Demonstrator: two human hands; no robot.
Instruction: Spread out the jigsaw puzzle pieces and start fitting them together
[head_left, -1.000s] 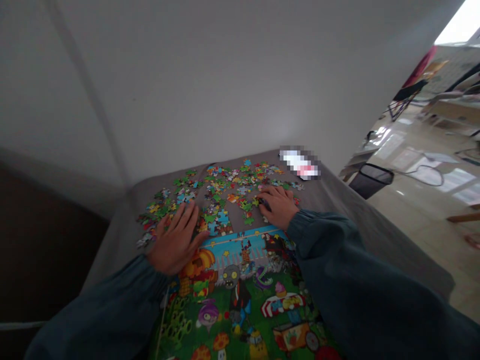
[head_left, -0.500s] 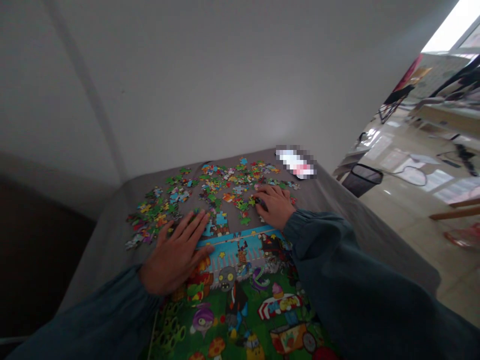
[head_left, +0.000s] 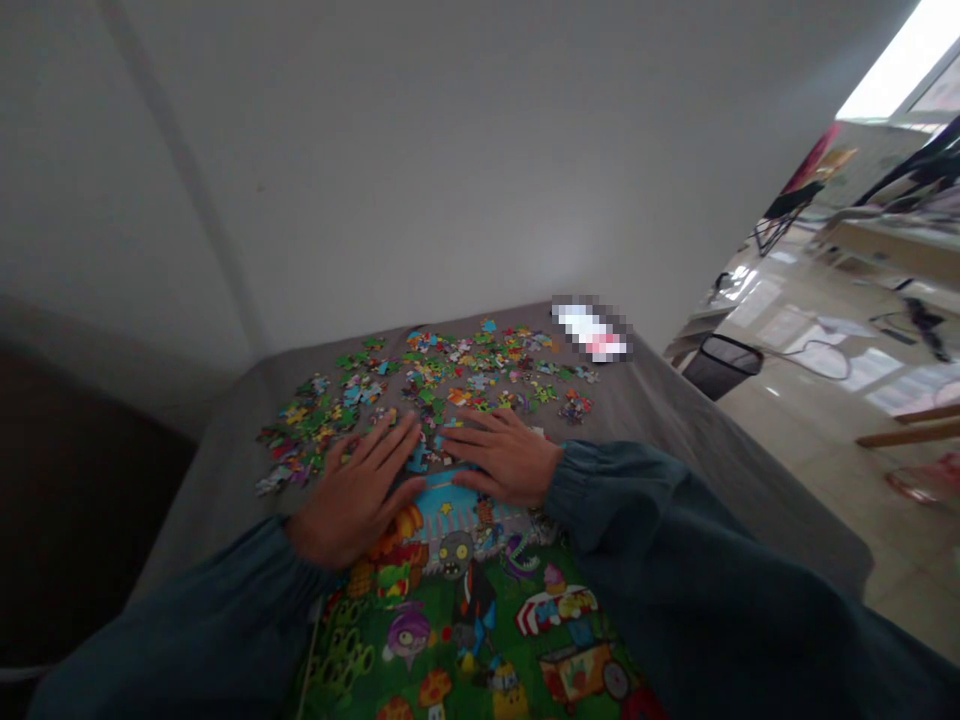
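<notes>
The assembled puzzle [head_left: 465,610] lies flat on the grey worktop [head_left: 675,440]. The left hand [head_left: 358,495] and right hand [head_left: 504,458] rest on its far edge, fingers spread and flat, gripping nothing, pressing a small blue cluster [head_left: 431,455] between them. Loose pieces [head_left: 450,370] are scattered just beyond that edge. The thin card pieces look light, and joined sections would probably break apart if lifted; pinching each by its edges seems best.

The right hand [head_left: 504,462] has left the loose pieces [head_left: 480,375] on the far right and now lies flat at the far edge of the assembled puzzle [head_left: 480,610], just beside the left hand [head_left: 360,495].
</notes>
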